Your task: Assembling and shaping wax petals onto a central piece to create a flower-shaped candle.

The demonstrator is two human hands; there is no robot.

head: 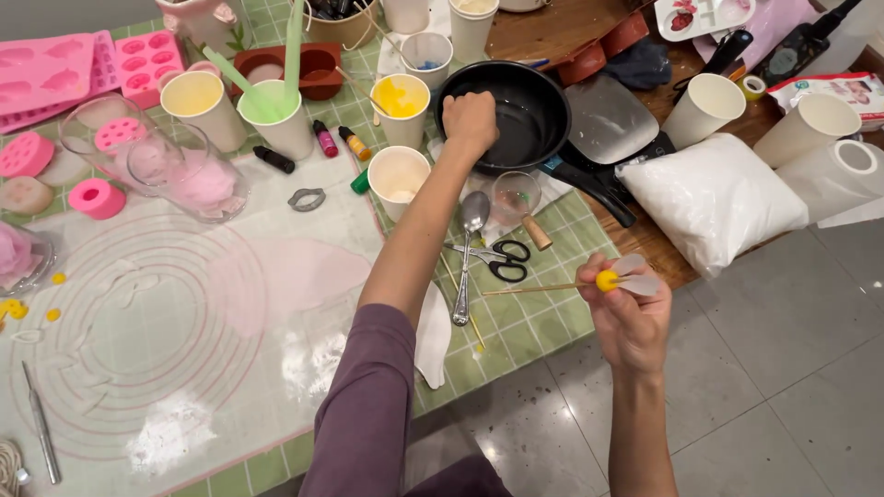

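Observation:
My left hand point(470, 120) reaches forward over the rim of a black frying pan point(529, 110) that holds clear liquid; its fingers are curled, and I cannot tell what they grip. My right hand point(626, 313) is held over the floor at the lower right. It pinches a thin wooden stick point(539, 289) with a yellow ball point(607, 280) and pale translucent petal shapes point(635, 276) at its tip. A metal spoon point(468, 258) and black-handled scissors point(497, 258) lie on the green checked cloth between my two arms.
Paper cups point(398, 175) with white, yellow and green contents stand behind a translucent work mat point(157, 331). Pink silicone moulds point(55, 74) and glass jars point(189, 175) sit at the left. A white powder bag point(709, 198), more cups and a tape roll point(843, 170) lie at the right.

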